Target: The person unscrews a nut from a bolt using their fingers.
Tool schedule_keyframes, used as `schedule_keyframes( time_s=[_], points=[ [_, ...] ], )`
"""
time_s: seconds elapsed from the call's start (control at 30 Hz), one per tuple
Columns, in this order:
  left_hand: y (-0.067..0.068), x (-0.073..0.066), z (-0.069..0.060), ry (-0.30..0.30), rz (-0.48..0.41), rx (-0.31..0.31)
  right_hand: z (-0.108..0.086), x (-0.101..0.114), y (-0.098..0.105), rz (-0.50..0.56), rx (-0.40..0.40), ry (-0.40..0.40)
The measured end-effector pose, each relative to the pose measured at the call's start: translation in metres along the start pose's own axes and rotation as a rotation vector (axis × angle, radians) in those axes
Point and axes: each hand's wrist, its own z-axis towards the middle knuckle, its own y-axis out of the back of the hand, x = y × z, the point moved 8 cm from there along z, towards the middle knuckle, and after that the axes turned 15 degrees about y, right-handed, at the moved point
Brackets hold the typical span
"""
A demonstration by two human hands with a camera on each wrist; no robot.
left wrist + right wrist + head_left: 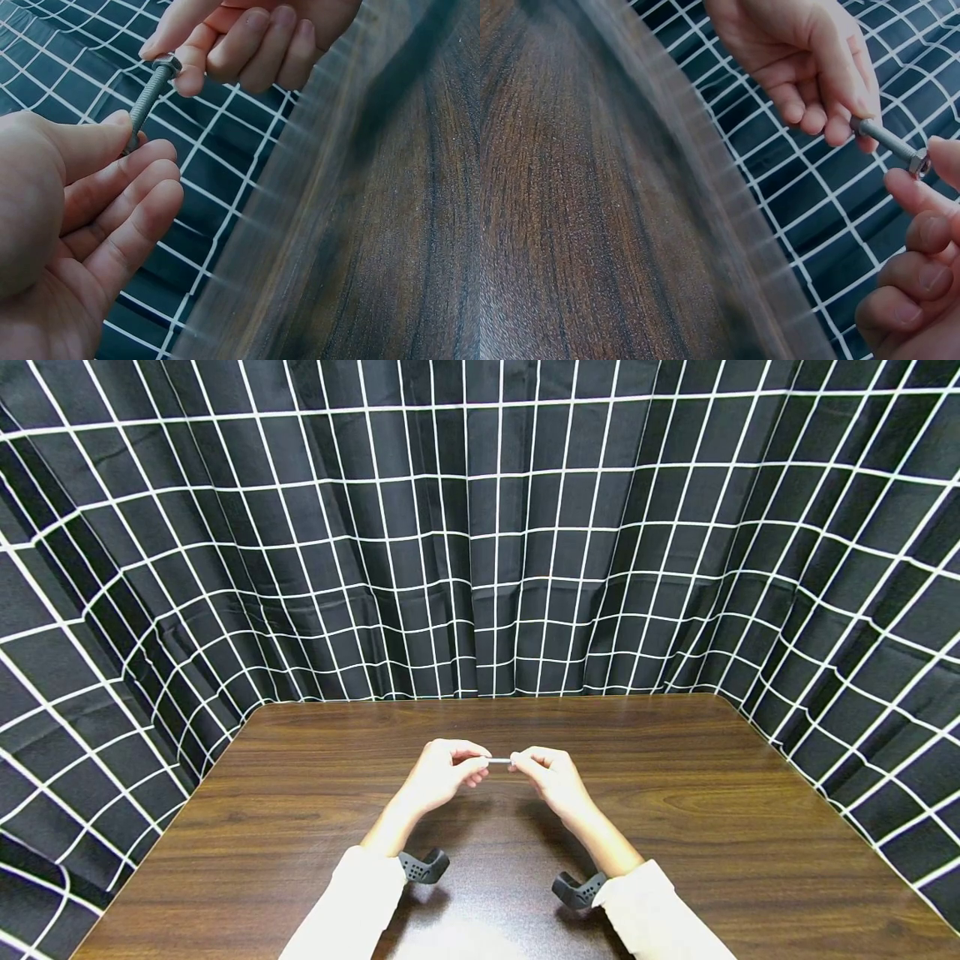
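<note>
A grey metal bolt [150,96] with a threaded shank spans the gap between both hands, above the table. Thumb and fingers of my left hand [442,774] pinch its left end, which they partly cover. At the other end, my right hand [555,778] holds a hexagonal piece [920,162] between thumb and forefinger; whether it is a nut or the bolt's head I cannot tell. In the head view the bolt is a thin, nearly level line.
Both hands are over a brown wood-grain table [315,793]. Dark curtains with a white grid [495,552] enclose its back and sides. Each wrist wears a dark camera mount [424,866], below pale sleeves [352,902].
</note>
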Motion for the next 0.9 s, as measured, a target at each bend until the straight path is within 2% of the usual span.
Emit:
schedule_keyframes(
  time_s=[0.2, 0.33, 0.5, 0.67, 0.9],
  points=[
    [0.001, 0.000, 0.000, 0.006, 0.005, -0.002, 0.000, 0.002, 0.001, 0.040, 0.009, -0.029],
    [0.000, 0.003, 0.001, 0.008, 0.006, 0.004, -0.001, 0.020, 0.000, 0.049, 0.022, -0.008],
    [-0.002, 0.021, 0.011, 0.016, 0.008, 0.003, -0.001, 0.034, 0.000, 0.062, 0.023, 0.038],
    [-0.002, 0.036, 0.018, 0.020, -0.003, -0.009, -0.001, 0.040, 0.001, 0.039, 0.026, 0.087],
    [-0.001, 0.037, 0.019, 0.008, -0.003, -0.006, -0.001, 0.046, 0.001, -0.068, 0.018, 0.140]
  ],
)
